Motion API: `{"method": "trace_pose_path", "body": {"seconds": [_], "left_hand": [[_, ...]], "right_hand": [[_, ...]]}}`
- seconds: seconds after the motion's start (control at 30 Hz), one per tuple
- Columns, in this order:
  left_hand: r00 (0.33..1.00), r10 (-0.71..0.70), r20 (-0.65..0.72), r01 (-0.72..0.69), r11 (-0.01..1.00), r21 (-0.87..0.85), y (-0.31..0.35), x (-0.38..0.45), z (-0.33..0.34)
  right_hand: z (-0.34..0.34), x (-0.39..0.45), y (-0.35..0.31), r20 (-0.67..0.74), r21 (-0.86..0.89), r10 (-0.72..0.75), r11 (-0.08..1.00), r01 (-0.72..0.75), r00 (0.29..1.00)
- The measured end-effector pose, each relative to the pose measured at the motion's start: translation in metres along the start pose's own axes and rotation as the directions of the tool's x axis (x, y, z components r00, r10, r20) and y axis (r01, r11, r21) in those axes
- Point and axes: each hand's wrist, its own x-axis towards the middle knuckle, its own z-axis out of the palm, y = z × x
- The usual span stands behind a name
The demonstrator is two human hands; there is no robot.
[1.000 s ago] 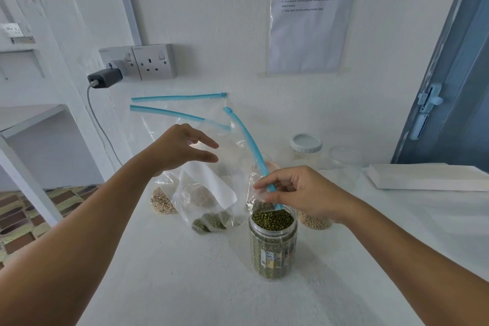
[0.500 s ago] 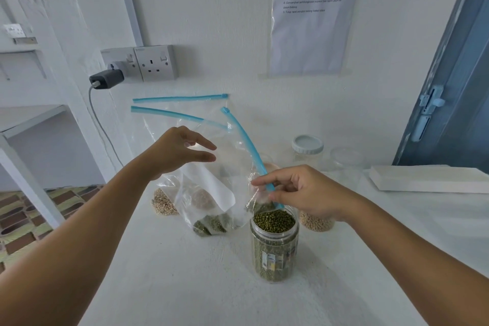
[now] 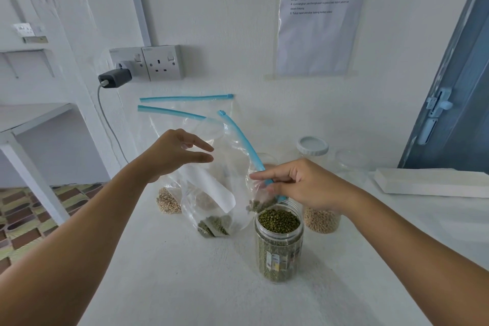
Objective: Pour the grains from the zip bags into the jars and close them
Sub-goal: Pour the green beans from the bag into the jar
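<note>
L hand (image 3: 176,152): fingers straight, nearly flat, thumb under; resting vs upper side of bag, not clearly gripping (can't tell if thumb pinches film). Barely moved vs 1 s ago.
zip bag (image 3: 211,180): clear, blue zip strip; held above tabletop, centre-back, just left of jar. Long axis slants – zip end runs top-left down to bottom-right, mouth corner pointing down at jar opening. Small clump of green grains left in low corner, another bit at mouth.
change: mouth corner sits a touch lower/closer to jar rim than 0.5 s ago; bag nearly drained → pour abt done, imo shake out residue next.
jar (image 3: 279,243): upright, mid-tabletop, no lid, mung beans up to near rim (little headroom).
R hand (image 3: 299,184): fingers curled, pinching zip strip at mouth, just above jar rim.
rest: spare bags w/ pale grains behind; lidded jar (image 3: 312,146) near back edge, right.
</note>
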Motion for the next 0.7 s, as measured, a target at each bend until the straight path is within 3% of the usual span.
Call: {"method": "trace_pose_path", "body": {"seconds": [0.33,0.7], "left_hand": [[1.000,0.002,0.013,-0.002,1.000,-0.001,0.0003,0.0053,0.0056],[0.999,0.000,-0.037,-0.002,0.998,-0.060,-0.0069,0.0038,0.0008]], "right_hand": [[-0.0046,-0.0054,0.0049,0.034,-0.084,0.016,0.996,-0.013,0.999],[-0.0049,0.0023,-0.0034,-0.106,-0.076,-0.031,0.997,0.023,0.994]]}}
